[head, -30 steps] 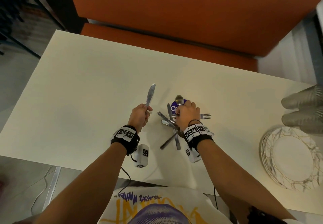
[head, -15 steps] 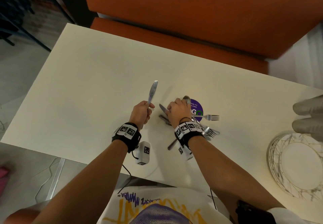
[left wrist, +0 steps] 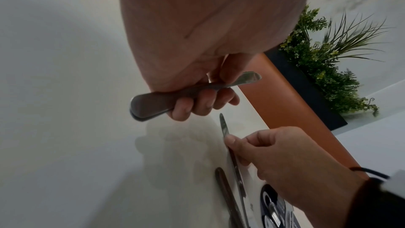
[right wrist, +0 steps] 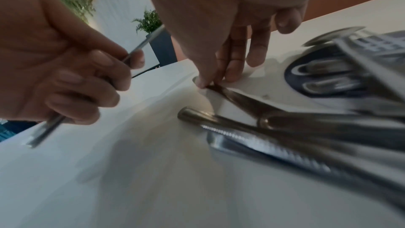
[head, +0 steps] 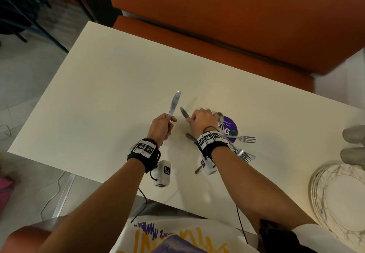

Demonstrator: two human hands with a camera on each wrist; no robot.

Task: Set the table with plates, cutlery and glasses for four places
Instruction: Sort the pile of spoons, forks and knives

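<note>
My left hand (head: 162, 127) grips a table knife (head: 174, 102) by its handle, blade pointing up and away, above the cream table (head: 98, 98). In the left wrist view the fingers (left wrist: 197, 105) curl round that knife (left wrist: 153, 103). Just to the right, my right hand (head: 201, 121) pinches the blade of a second knife (head: 184, 112) between thumb and fingertips (right wrist: 206, 82), low over the table. Behind the right wrist lies a pile of cutlery (head: 240, 150) with forks (head: 246, 139) and a spoon (head: 220, 117). A stack of plates (head: 339, 195) sits at the right edge.
A round purple sticker (head: 230, 128) lies under the cutlery pile. Translucent cups (head: 354, 144) lie on their sides above the plates. An orange bench (head: 217, 15) runs along the table's far side. Dark chair legs (head: 23, 15) stand at the far left.
My right hand has slid left out of the cutlery pile, drawing a second knife towards the left hand. The left hand keeps its knife upright, nearly still.
</note>
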